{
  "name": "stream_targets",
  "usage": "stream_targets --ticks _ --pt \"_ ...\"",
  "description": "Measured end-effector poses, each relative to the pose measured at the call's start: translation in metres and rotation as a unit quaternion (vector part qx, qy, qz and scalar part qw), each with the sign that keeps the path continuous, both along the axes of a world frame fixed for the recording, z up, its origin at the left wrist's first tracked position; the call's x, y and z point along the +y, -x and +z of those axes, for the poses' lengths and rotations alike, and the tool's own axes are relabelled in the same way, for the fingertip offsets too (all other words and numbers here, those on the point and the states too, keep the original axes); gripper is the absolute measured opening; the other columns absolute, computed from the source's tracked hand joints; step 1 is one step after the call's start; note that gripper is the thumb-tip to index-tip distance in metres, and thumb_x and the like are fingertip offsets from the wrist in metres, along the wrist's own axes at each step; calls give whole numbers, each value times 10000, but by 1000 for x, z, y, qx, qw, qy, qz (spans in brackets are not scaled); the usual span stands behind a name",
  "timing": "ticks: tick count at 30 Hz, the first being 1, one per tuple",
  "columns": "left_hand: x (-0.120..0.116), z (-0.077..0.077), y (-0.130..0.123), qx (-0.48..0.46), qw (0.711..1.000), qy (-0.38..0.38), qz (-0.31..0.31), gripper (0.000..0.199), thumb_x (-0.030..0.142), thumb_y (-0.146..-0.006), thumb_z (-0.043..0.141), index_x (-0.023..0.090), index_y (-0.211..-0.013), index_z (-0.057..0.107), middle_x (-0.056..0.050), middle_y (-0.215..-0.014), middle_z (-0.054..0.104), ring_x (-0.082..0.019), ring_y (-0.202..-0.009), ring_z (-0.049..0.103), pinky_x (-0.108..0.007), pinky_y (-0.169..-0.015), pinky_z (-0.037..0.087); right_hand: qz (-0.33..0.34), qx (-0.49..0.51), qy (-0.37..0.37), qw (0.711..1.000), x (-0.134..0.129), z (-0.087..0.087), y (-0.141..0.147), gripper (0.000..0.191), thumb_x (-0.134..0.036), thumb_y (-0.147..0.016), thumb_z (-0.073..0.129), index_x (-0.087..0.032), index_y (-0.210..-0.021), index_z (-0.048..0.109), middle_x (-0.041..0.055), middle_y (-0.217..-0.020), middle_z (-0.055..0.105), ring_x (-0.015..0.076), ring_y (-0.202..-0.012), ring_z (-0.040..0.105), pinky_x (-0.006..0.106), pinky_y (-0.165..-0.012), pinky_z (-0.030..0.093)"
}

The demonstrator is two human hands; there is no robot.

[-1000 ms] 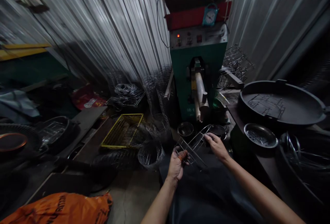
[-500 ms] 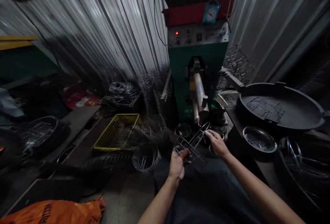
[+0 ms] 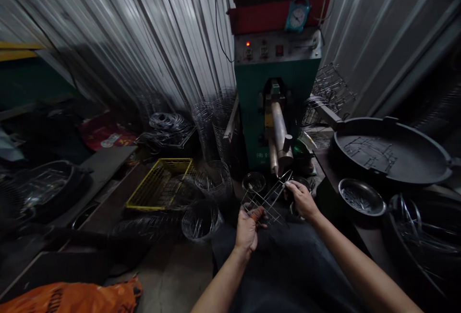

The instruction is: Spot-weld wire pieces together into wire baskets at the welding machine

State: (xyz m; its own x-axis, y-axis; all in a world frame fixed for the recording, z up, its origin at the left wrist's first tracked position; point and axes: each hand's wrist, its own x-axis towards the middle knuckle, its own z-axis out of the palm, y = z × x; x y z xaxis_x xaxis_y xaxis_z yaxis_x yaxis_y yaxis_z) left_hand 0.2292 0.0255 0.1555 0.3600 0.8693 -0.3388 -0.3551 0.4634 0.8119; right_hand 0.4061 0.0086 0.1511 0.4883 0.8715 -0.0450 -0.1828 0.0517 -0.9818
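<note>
A thin wire frame [image 3: 268,201] with crossing rods is held between my two hands, just below the tips of a green machine [image 3: 279,75]. My left hand [image 3: 248,229] has its fingers closed round the frame's lower left part, with an orange-brown wrap on one finger. At the upper right end, my right hand [image 3: 301,198] pinches the frame near a curved wire. That end is close to the machine's lower metal tip; whether they touch is unclear.
Left of my hands are a yellow basket [image 3: 160,184], a wire cylinder holding rods [image 3: 202,222] and an orange bag [image 3: 72,296]. On the right are a large black pan [image 3: 414,152], a metal bowl of short rods [image 3: 362,198] and a dark tub of wires [image 3: 425,236].
The view has shifted slightly. Both hands keep their hold on the wire frame, which is tilted slightly differently beneath the machine's tip.
</note>
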Motion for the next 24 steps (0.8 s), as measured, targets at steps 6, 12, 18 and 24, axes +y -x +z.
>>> stream_targets --ticks 6,12,18,24 --pt "2 7 -2 3 1000 12 2 521 344 -553 733 208 -865 340 43 -625 578 -118 -514 569 -174 -386 378 -17 -10 25 1000 3 3 -5 306 -478 -657 617 -182 -665 538 1 -619 495 124 -542 444 227 -478 398" --pt "5 12 -7 -2 1000 13 9 493 351 -533 741 189 -816 372 31 -617 578 -121 -517 573 -182 -394 380 -12 34 34 999 11 7 -8 299 -440 -609 666 -169 -636 544 -16 -578 491 98 -498 433 204 -439 362" --pt "7 17 -12 6 1000 7 15 482 350 -524 745 180 -791 381 22 -610 571 -115 -499 558 -183 -386 384 -8 62 43 997 14 13 -11 309 -430 -573 683 -166 -616 529 -26 -546 483 91 -465 423 204 -411 343" --pt "5 24 -13 13 999 7 41 512 334 -512 751 199 -794 346 38 -599 564 -116 -480 555 -171 -359 365 -5 30 53 998 13 14 -9 307 -454 -590 649 -176 -617 520 -14 -544 487 110 -470 432 226 -421 355"
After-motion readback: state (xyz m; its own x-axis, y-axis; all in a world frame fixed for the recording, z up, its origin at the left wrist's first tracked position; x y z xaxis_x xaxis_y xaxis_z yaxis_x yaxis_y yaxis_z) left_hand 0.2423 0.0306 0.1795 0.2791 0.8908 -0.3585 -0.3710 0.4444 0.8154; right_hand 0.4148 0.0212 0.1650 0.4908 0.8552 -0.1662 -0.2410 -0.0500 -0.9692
